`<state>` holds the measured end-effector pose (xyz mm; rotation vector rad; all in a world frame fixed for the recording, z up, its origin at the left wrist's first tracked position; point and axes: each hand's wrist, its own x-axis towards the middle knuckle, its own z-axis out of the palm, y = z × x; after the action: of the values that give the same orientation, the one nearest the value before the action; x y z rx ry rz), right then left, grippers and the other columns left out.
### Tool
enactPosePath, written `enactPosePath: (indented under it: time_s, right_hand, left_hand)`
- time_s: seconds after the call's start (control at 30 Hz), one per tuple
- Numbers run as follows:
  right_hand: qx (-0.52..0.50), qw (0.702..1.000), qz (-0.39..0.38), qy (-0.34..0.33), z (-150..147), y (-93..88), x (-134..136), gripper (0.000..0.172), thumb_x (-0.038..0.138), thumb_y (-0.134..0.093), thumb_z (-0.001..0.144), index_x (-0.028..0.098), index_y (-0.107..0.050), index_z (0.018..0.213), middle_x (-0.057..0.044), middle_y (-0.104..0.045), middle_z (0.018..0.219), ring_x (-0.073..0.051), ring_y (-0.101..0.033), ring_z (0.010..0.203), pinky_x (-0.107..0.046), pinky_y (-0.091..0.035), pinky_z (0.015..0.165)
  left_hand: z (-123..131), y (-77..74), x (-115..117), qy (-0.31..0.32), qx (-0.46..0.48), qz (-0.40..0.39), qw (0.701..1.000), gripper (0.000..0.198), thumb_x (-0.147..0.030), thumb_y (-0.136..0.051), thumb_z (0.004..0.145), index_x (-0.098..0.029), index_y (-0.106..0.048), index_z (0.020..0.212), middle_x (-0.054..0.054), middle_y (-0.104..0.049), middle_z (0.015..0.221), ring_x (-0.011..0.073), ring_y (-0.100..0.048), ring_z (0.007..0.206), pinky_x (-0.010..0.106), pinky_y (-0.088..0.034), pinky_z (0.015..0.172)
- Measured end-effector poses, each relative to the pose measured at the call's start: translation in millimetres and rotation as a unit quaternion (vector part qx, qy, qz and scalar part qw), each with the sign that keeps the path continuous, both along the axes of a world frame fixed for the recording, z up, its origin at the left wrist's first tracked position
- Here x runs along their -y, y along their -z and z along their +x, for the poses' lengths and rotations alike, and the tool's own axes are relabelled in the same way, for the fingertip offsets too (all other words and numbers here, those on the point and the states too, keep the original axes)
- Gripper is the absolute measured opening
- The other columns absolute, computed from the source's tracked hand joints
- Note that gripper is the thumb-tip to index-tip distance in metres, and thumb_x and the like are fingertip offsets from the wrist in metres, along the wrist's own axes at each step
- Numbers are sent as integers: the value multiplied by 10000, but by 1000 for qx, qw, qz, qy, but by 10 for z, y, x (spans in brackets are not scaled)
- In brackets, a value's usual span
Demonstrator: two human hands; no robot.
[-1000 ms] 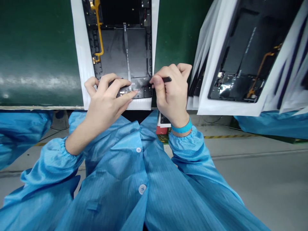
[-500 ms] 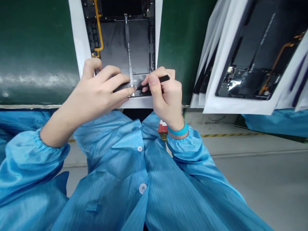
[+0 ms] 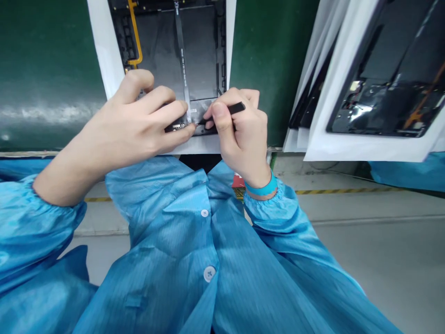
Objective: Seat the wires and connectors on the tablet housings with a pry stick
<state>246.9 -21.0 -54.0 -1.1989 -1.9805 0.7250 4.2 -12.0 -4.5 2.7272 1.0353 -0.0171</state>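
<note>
Seen from the head view, the left hand (image 3: 139, 118) is being held palm down, its fingers spread and curved over the near end of an open, flat, rectangular black device housing (image 3: 201, 55); whether anything is being pinched beneath them cannot be told. By the right hand (image 3: 243, 130) a slim black stick-like tool (image 3: 237, 108) is being pinched between thumb and fingers, its tip being pointed down just beside a left fingertip, near a narrow grey ribbon cable (image 3: 182, 55) with pale printing.

The housing is lying on a thin white sheet (image 3: 99, 41) at the near edge of a glossy dark-green tabletop (image 3: 45, 69). It is being judged light, thin and fairly stiff, perhaps liable to flex if raised by one corner, and smooth enough to slip. The ribbon cable and a flat orange flex cable (image 3: 136, 39) are being taken as soft and easily torn, so hold is better being taken along the two long outer rims.

To the right, a similar open black housing (image 3: 378, 88) is resting on layered white sheets (image 3: 368, 150). Below the table edge, a small red box (image 3: 238, 180) and a grey floor (image 3: 375, 260) with a yellow-and-black striped line (image 3: 347, 191) are showing.
</note>
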Motion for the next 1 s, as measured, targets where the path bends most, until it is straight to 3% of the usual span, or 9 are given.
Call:
enactPosePath:
  time_s: [0.2,0.33,0.57,0.8,1.0]
  right_hand:
    - [31,999,12,9,7,-7,9,503,534,-310,1242,311,-641,937,-33,-748,867,-248,-720,961,-463,-573,1006]
    - [12,1000,6,5,8,-15,8,495,512,-332,1250,299,-659,945,-21,-744,868,-222,-730,953,-429,-585,1017]
    - [-18,999,-25,15,-7,-36,34,516,564,-344,1239,301,-666,932,-24,-737,895,-225,-714,960,-457,-580,1069]
    - [-44,997,-62,20,9,33,48,526,622,-314,1223,318,-650,956,-25,-724,963,-211,-729,898,-447,-607,1053]
    - [-1,999,-10,41,-2,-20,57,548,605,-313,1229,300,-641,912,-41,-733,910,-226,-717,952,-451,-595,1066]
  left_hand:
    - [-37,19,-89,44,-34,18,998,627,-330,-165,1231,-199,-771,1327,74,-734,1233,346,-752,1309,745,-534,1070]
    - [-76,53,-88,26,-2,-5,1000,644,-508,-234,1255,-213,-801,1331,114,-722,1410,383,-679,1429,787,-476,1151]
    - [-93,87,-71,-22,102,-65,992,581,-627,-444,1211,-226,-857,1290,132,-735,1412,430,-607,1523,807,-367,1263]
    - [-12,13,-63,-63,64,-114,989,660,-542,-266,1241,-231,-848,1260,110,-779,1326,390,-679,1432,865,-350,1221]
    - [14,-43,-46,-25,29,-97,995,666,-418,-172,1241,-208,-801,1303,103,-755,1304,378,-674,1449,861,-384,1195]
